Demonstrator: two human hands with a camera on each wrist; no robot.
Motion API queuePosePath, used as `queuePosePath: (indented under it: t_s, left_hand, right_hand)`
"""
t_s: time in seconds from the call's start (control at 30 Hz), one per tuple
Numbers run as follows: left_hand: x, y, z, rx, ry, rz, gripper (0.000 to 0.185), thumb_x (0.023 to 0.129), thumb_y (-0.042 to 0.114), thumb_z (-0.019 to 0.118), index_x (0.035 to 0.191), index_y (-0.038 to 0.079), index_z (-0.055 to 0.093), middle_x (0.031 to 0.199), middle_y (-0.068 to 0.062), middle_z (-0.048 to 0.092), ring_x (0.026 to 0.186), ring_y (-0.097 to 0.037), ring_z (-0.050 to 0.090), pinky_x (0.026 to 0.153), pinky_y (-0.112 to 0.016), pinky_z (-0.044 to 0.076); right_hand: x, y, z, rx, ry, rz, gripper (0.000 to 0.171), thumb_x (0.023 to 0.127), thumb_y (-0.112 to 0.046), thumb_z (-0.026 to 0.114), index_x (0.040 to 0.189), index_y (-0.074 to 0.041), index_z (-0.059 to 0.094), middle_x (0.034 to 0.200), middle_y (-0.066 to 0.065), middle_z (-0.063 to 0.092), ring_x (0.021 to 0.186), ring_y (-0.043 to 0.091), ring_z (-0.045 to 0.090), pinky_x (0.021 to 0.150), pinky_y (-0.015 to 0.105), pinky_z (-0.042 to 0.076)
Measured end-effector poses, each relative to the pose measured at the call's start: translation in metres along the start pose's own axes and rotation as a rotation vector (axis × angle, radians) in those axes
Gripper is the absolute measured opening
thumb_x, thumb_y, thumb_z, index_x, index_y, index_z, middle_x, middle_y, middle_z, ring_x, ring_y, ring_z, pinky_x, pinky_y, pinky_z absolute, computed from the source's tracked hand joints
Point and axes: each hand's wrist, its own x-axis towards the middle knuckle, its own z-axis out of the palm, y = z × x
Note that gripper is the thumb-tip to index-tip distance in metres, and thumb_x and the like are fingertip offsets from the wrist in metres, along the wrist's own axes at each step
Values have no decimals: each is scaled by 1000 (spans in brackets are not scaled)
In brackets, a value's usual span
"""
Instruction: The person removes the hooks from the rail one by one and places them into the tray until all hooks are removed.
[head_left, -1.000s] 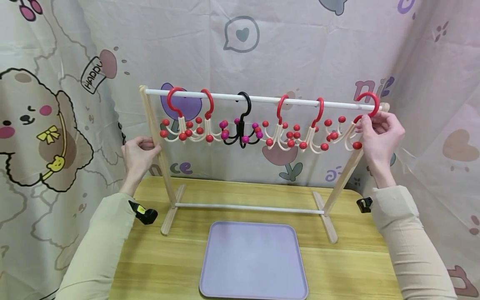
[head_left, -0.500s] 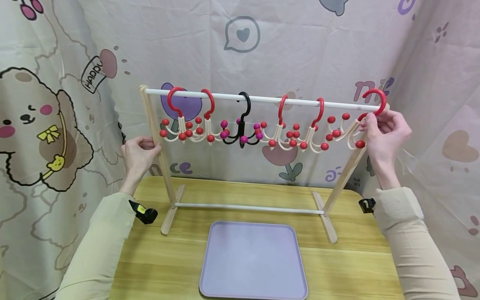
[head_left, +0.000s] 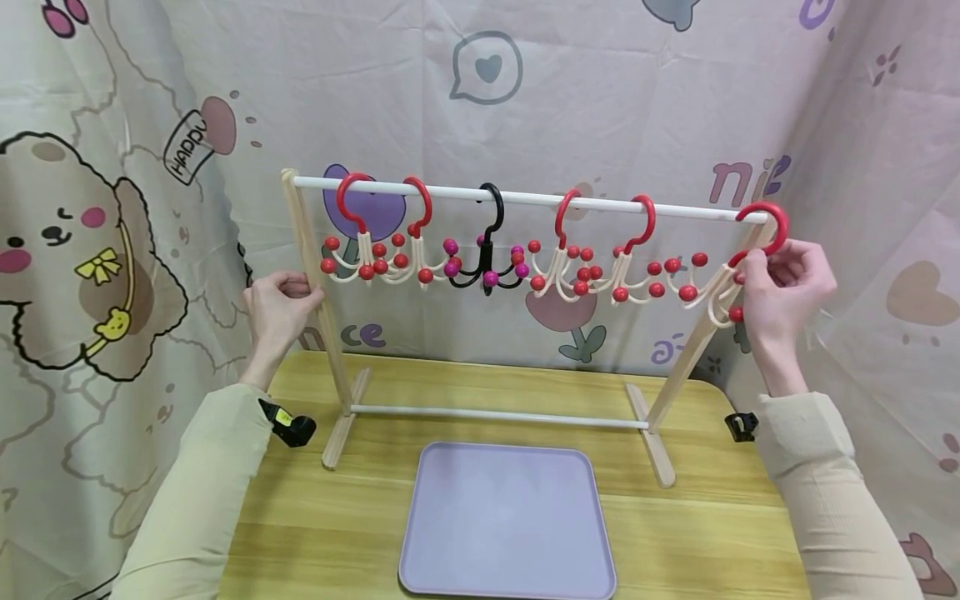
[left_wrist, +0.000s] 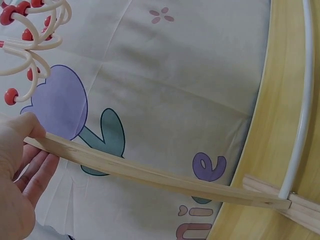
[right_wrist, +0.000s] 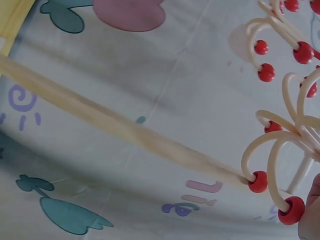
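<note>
My left hand pinches the left wooden post of a hanging rack, thumb on one side and fingers on the other. My right hand grips a cream, multi-armed hook hanger with red ball tips, just below its red hook. That hook overlaps the right end of the white rail; whether it bears on the rail cannot be told. In the right wrist view only a fingertip shows beside the hanger's ball-tipped arms. On the rail hang more red-hooked hangers and a black hanger with magenta balls.
A lilac tray lies on the wood-grain table in front of the rack. The right post, the feet and a lower white bar complete the rack's frame. A printed curtain hangs close behind.
My right hand and its hanger have shifted right along the rail, rising a little and then coming down over the rail's end. My left hand stays on the post.
</note>
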Motion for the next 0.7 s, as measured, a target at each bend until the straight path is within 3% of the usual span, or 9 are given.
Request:
queuePosePath:
  t_s: [0.1,0.2,0.57,0.7]
  left_hand:
    - [0,0,0,0,1,2,25,85,13,73,104,-4,73,101,-29,73,77,11,49,112,-44,27]
    - [0,0,-1,-4,0,4,26,85,13,73,104,-5,73,101,-30,73,64,18,46,112,-45,28]
    - [1,0,-1,-9,-2,-6,27,86,14,72,105,-5,73,102,-30,73,61,20,46,111,-46,31]
    - [0,1,-1,-7,4,-13,26,85,13,72,104,-4,73,99,-25,75,63,17,46,110,-46,32]
  right_hand:
    - [-3,10,-6,-31,-21,8,8,91,-10,61,95,-14,67,78,-15,65,63,0,60,67,11,51]
    - [-7,20,-12,-68,-61,28,9,92,-9,60,95,-16,66,79,-16,65,63,-1,61,67,10,51]
    - [-36,55,-30,-87,-161,91,14,91,-5,60,101,4,65,74,-19,67,58,-1,63,56,10,50]
    - [-51,64,-34,-82,-237,119,9,92,-4,63,99,1,65,74,-19,68,57,-1,63,52,11,48]
